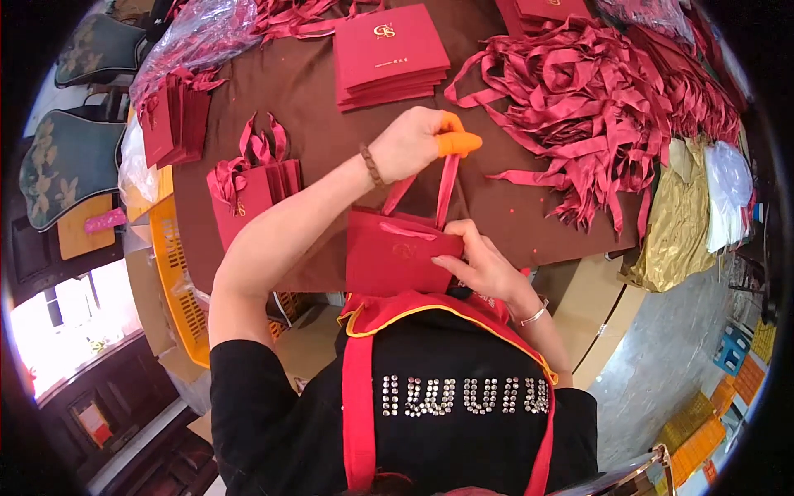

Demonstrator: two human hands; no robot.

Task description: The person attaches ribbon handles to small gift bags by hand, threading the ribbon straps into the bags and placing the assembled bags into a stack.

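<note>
A dark red paper gift bag [376, 264] is held upright at the table's near edge, close to my apron. My left hand [418, 142], with orange finger covers on thumb and finger, is closed around the top of the bag's red ribbon handle [447, 192] and draws it taut above the opening. My right hand [482, 263] grips the bag's right side, thumb in front, its other fingers partly hidden. A second pink-red ribbon [405, 231] lies along the bag's front, below the rim.
A stack of flat red bags [393, 62] lies on the brown-covered table [318, 157]. Loose red ribbons [579, 107] are heaped at right. Bags with ribbon handles [256, 190] stand at left, near more red bags [175, 120]. An orange crate [176, 281] sits beside the table.
</note>
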